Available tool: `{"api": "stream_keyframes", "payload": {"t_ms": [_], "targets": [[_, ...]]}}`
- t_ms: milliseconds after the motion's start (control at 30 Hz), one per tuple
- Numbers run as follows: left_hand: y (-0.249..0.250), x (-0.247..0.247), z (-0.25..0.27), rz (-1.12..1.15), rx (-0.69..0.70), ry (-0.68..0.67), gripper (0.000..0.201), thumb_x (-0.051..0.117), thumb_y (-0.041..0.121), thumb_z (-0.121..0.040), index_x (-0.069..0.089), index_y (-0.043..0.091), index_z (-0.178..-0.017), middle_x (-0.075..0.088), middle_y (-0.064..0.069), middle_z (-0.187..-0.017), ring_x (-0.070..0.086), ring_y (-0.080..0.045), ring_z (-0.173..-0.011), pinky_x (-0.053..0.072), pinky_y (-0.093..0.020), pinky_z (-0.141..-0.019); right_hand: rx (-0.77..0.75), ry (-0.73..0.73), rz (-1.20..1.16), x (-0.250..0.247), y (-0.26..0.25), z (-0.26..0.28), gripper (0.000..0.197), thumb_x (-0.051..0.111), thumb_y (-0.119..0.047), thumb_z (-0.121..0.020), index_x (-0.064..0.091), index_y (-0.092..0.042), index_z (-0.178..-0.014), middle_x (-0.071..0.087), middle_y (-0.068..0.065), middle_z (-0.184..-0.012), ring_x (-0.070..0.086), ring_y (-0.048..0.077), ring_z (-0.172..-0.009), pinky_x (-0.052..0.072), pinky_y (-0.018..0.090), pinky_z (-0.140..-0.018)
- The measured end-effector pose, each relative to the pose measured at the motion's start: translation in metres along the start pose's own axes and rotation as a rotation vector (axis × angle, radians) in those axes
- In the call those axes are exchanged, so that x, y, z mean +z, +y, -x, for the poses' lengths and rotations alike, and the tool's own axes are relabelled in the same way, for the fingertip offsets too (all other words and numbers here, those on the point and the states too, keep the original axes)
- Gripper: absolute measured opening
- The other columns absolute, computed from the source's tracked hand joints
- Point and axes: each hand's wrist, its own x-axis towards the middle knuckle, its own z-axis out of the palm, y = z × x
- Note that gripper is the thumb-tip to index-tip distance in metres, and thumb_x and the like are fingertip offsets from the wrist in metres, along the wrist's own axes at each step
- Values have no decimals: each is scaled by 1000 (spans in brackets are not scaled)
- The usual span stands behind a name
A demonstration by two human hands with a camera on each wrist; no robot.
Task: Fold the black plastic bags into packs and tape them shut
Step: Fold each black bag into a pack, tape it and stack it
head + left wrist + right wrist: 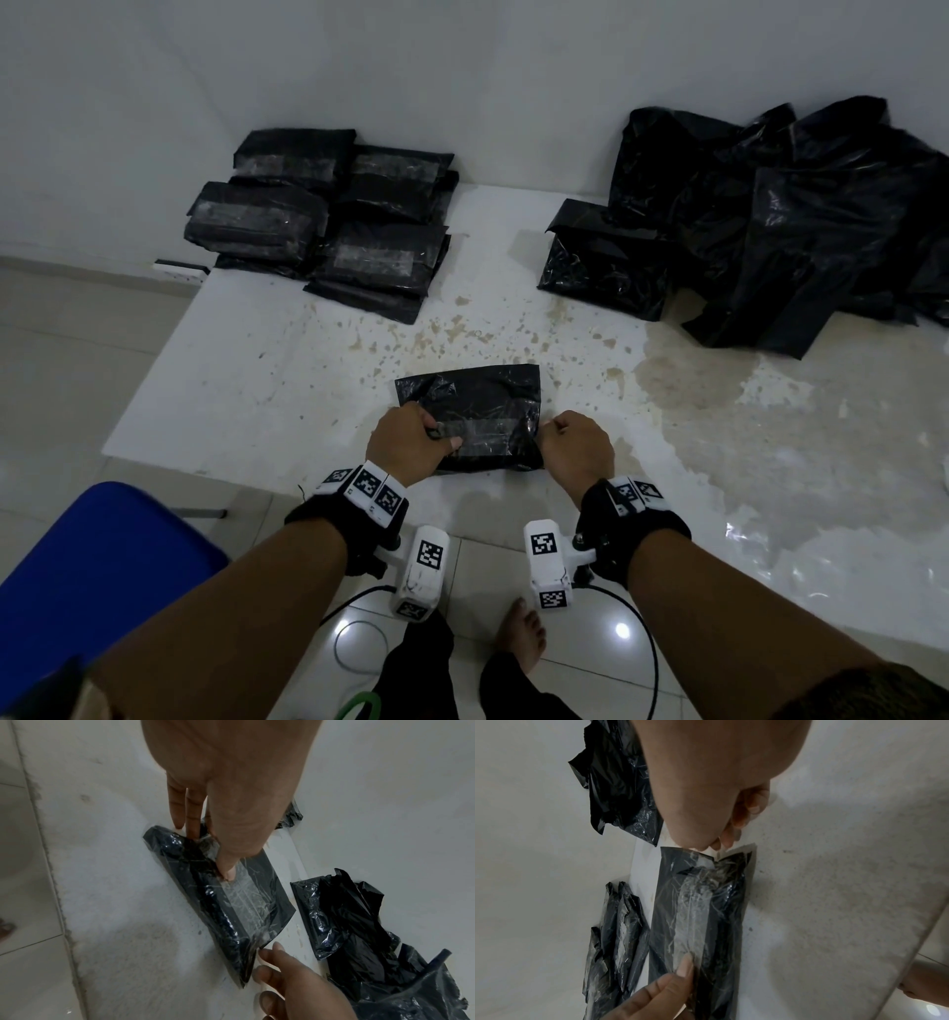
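Head view shows a white worktop (257, 360) with loose black bags (801, 216) at its far right corner and taped packs (328, 221) at its far left. At the near edge lies the folded pack (482, 411) with clear tape (493, 426) across it. The left hand (405, 442) presses its thumb on the tape with fingers gripping the pack's left end, while the right hand (575, 444) pinches the tape at the right end.
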Motion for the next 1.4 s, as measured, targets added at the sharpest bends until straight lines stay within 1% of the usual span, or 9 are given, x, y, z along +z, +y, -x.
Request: {"api": "stream_keyframes", "payload": {"t_ms": [233, 300, 433, 567, 833, 933, 1033, 1267, 1400], "targets": [[-13, -15, -1, 103, -47, 6, 37, 70, 45, -86, 59, 11, -97, 64, -5, -96, 60, -20, -90, 43, -26, -75, -92, -117, -51, -12, -14, 7, 59, 55, -60, -91, 61, -5, -70, 63, 7, -69, 59, 21, -68, 41, 31, -62], [-19, -18, -2, 120, -136, 47, 43, 71, 48, -84, 51, 12, -76, 57, -6, -78, 55, -18, -75, 40, -26, -71, -101, -161, -65, -13, -17, 8, 58, 61, -61, -87, 47, -15, -56, 51, 0, -56, 51, 15, -56, 35, 27, -54], [-22, -14, -7, 288, -287, -146, 61, 73, 55, -79, 43, 12, -49, 45, -7, -50, 54, -24, -57, 40, -28, -59, -104, -233, -40, -9, -20, 6, 55, 70, -59, -81, 41, -20, -56, 45, -3, -56, 48, 14, -55, 33, 26, -52], [-16, -14, -10, 446, -268, -246, 42, 79, 41, -79, 72, -1, -77, 69, -15, -75, 67, -27, -74, 54, -32, -67, -122, -266, -64, -12, -25, 7, 43, 75, -52, -80, 48, -23, -64, 55, -5, -66, 55, 13, -66, 38, 25, -56], [7, -39, -25, 595, -113, -178, 11, 73, 22, -88, 72, 12, -83, 73, -7, -82, 68, -20, -74, 51, -23, -58, 20, -314, -477, -9, -38, -8, 42, 81, -42, -78, 60, -16, -103, 66, 5, -104, 67, 22, -94, 61, 45, -78], [10, -55, -43, 660, -111, -147, 16, 75, 27, -85, 69, 12, -88, 73, -6, -84, 69, -20, -77, 50, -24, -58, 78, -339, -674, -10, -56, -14, 48, 82, -31, -79, 56, -11, -113, 65, 10, -113, 67, 25, -99, 62, 44, -75], [9, -70, -67, 698, -102, -144, 47, 80, 40, -78, 65, 8, -109, 73, -10, -101, 71, -23, -89, 52, -27, -59, 91, -369, -802, -13, -78, -25, 44, 80, -30, -82, 58, -13, -117, 67, 8, -114, 68, 26, -101, 61, 38, -72], [11, -126, -124, 809, -23, -90, 23, 71, 32, -89, 70, 12, -100, 74, -3, -95, 71, -22, -91, 54, -30, -73, 102, -402, -1013, 7, -153, -65, 24, 70, -15, -90, 66, -11, -113, 73, 12, -104, 71, 30, -89, 59, 36, -71], [-8, -162, -160, 811, -54, -50, 37, 59, 42, -95, 66, 6, -102, 71, -9, -98, 69, -19, -83, 50, -33, -77, 155, -299, -1171, 15, -205, -109, 16, 68, -14, -92, 67, -8, -106, 72, 13, -107, 70, 28, -90, 59, 31, -66]]}}
